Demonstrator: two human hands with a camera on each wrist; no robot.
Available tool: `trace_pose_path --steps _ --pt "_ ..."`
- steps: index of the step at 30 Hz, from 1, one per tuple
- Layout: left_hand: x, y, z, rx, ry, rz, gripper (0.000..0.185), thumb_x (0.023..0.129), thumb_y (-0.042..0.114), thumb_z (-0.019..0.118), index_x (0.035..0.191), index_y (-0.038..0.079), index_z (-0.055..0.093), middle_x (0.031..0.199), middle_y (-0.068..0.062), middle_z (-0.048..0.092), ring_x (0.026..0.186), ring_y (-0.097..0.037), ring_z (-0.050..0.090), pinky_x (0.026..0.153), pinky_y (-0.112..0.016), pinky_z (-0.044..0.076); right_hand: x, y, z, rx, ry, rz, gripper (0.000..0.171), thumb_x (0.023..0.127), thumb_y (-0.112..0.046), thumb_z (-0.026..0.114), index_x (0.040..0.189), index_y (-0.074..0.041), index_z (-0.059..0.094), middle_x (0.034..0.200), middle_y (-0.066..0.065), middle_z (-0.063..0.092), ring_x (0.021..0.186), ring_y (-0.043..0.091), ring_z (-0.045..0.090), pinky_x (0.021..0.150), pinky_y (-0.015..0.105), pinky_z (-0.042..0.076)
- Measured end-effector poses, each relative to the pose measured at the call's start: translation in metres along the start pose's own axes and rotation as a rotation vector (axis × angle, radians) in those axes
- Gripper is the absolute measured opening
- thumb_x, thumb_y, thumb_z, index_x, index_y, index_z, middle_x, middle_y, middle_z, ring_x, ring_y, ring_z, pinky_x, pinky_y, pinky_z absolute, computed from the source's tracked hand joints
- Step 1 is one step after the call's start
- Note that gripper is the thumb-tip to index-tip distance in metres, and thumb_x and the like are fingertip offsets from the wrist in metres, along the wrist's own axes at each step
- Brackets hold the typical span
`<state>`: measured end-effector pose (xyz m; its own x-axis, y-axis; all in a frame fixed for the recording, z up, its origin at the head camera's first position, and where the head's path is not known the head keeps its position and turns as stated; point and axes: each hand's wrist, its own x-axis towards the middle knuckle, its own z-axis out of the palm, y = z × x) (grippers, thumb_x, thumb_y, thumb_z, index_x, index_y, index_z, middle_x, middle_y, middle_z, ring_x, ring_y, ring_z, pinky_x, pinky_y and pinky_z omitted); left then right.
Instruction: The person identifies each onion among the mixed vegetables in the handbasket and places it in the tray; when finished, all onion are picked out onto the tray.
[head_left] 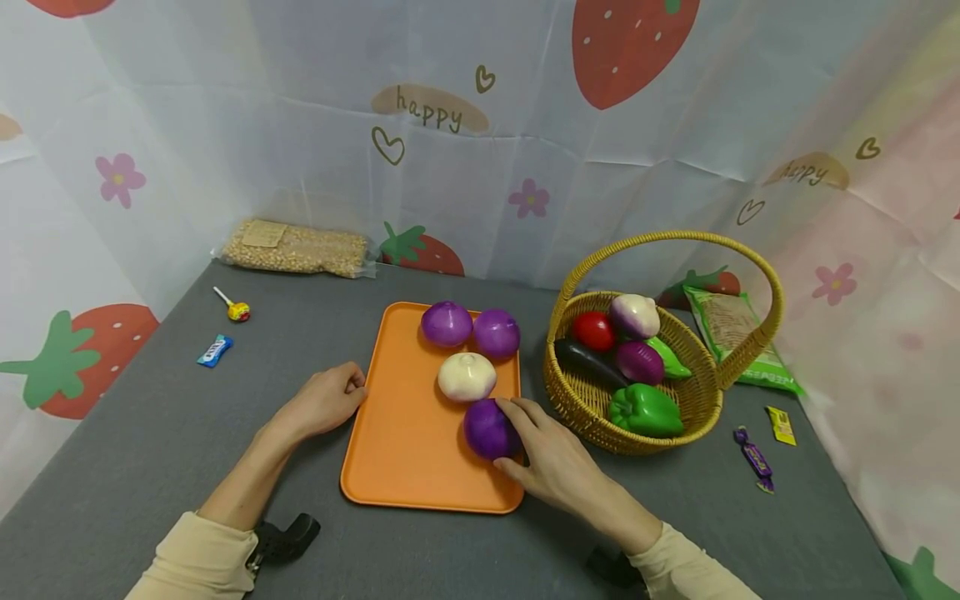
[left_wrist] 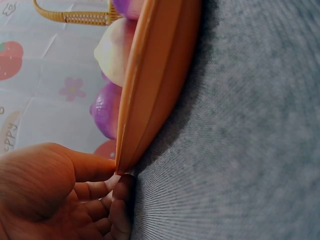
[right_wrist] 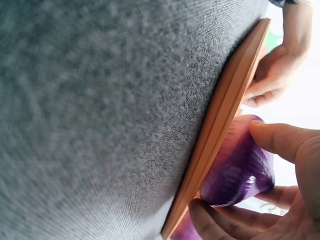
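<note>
At the near edge of the grey table [head_left: 150, 450], the person's 2 forearms reach in, sleeves cream. The right hand [head_left: 551, 457] has thumb and fingers curled round a purple onion [head_left: 489, 428], which sits on the near right part of the orange tray [head_left: 405, 450]; the right wrist view shows the thumb on top of the onion and the fingers under its side, at the tray's rim. The left hand [head_left: 324, 402] rests on the table with its curled fingers touching the tray's left edge, holding nothing; the 2 hands are apart, 1 on each side of the tray. Just beyond the held onion lies a white onion [head_left: 467, 376], and beyond that 2 more purple onions [head_left: 471, 328] lie side by side at the tray's far end. Right of the tray stands a wicker basket [head_left: 678, 417] holding vegetables. Farther left lie a blue candy [head_left: 215, 350] and a lollipop [head_left: 236, 309], and a bag of grain [head_left: 296, 247] lies against the back curtain.
</note>
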<state>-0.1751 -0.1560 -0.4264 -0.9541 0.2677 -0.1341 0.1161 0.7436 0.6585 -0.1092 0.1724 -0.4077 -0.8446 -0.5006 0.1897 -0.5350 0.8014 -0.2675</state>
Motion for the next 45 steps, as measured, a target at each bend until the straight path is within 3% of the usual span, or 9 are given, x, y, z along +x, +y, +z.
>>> trace_pose_path --steps 9,12,17,20,22,26,34,41,45 --pt "0.0 -0.001 0.001 0.003 -0.004 0.0 0.018 0.099 0.016 0.048 0.102 0.002 0.059 0.083 -0.008 0.06 0.069 -0.017 0.053 0.065 -0.03 0.041 0.0 -0.001 -0.017 0.023 0.018 -0.008 0.065 0.082 -0.032 0.078 0.138 -0.011 0.052 0.135 0.015 0.055 0.105 0.028 0.066 0.083 0.044 0.055" --pt "0.0 -0.001 0.0 -0.001 -0.008 0.0 0.018 0.099 0.016 0.048 0.103 0.002 0.059 0.083 -0.008 0.06 0.068 -0.017 0.053 0.065 -0.03 0.04 0.003 0.001 -0.034 0.014 0.104 -0.033 0.051 0.084 -0.029 0.076 0.129 -0.011 0.06 0.128 0.011 0.061 0.099 0.024 0.068 0.079 0.04 0.056" --pt "0.001 0.0 -0.001 -0.006 -0.005 0.007 0.017 0.099 0.015 0.048 0.102 0.002 0.058 0.082 -0.008 0.059 0.067 -0.017 0.052 0.064 -0.029 0.04 0.012 0.015 -0.076 0.021 0.321 -0.053 0.027 0.086 -0.016 0.072 0.112 -0.009 0.068 0.105 0.006 0.069 0.081 0.015 0.068 0.069 0.033 0.055" --pt "0.002 0.0 -0.002 -0.009 -0.004 0.012 0.017 0.099 0.015 0.048 0.102 0.002 0.059 0.082 -0.008 0.06 0.067 -0.017 0.053 0.064 -0.029 0.04 0.021 0.031 -0.101 -0.003 0.404 -0.004 0.02 0.087 -0.012 0.068 0.107 -0.008 0.069 0.097 0.006 0.07 0.072 0.013 0.066 0.063 0.033 0.053" --pt "0.002 0.0 -0.002 -0.011 -0.004 0.01 0.017 0.099 0.015 0.048 0.102 0.002 0.059 0.082 -0.008 0.06 0.066 -0.017 0.052 0.064 -0.029 0.04 0.028 0.046 -0.116 -0.027 0.415 0.057 0.02 0.089 -0.012 0.065 0.108 -0.007 0.069 0.097 0.009 0.069 0.071 0.018 0.066 0.062 0.036 0.052" --pt "0.0 0.0 -0.003 -0.02 -0.006 0.012 0.017 0.099 0.015 0.048 0.101 0.002 0.058 0.081 -0.008 0.059 0.065 -0.017 0.052 0.063 -0.029 0.04 0.044 0.077 -0.137 -0.048 0.326 0.22 0.029 0.094 -0.017 0.057 0.119 -0.004 0.065 0.115 0.019 0.064 0.09 0.033 0.065 0.072 0.048 0.051" --pt "-0.003 0.001 -0.001 -0.027 -0.003 0.013 0.017 0.099 0.015 0.048 0.101 0.002 0.058 0.08 -0.008 0.058 0.064 -0.017 0.051 0.062 -0.029 0.039 0.074 0.125 -0.15 -0.024 -0.056 0.486 0.064 0.097 -0.036 0.052 0.151 -0.007 0.032 0.151 0.031 0.029 0.127 0.05 0.043 0.097 0.064 0.04" --pt "-0.002 0.001 0.0 -0.03 0.004 0.012 0.015 0.098 0.014 0.049 0.1 0.002 0.059 0.081 -0.007 0.06 0.066 -0.017 0.052 0.063 -0.029 0.04 0.085 0.146 -0.139 -0.008 -0.292 0.539 0.076 0.1 -0.044 0.047 0.156 -0.006 0.014 0.154 0.037 0.016 0.134 0.056 0.032 0.103 0.066 0.034" --pt "-0.001 0.001 -0.001 -0.03 0.005 0.015 0.016 0.098 0.014 0.049 0.1 0.003 0.059 0.081 -0.007 0.06 0.066 -0.016 0.053 0.064 -0.029 0.04 0.087 0.149 -0.134 -0.047 -0.348 0.518 0.074 0.097 -0.041 0.053 0.153 -0.003 0.023 0.15 0.037 0.025 0.133 0.055 0.034 0.102 0.066 0.035"
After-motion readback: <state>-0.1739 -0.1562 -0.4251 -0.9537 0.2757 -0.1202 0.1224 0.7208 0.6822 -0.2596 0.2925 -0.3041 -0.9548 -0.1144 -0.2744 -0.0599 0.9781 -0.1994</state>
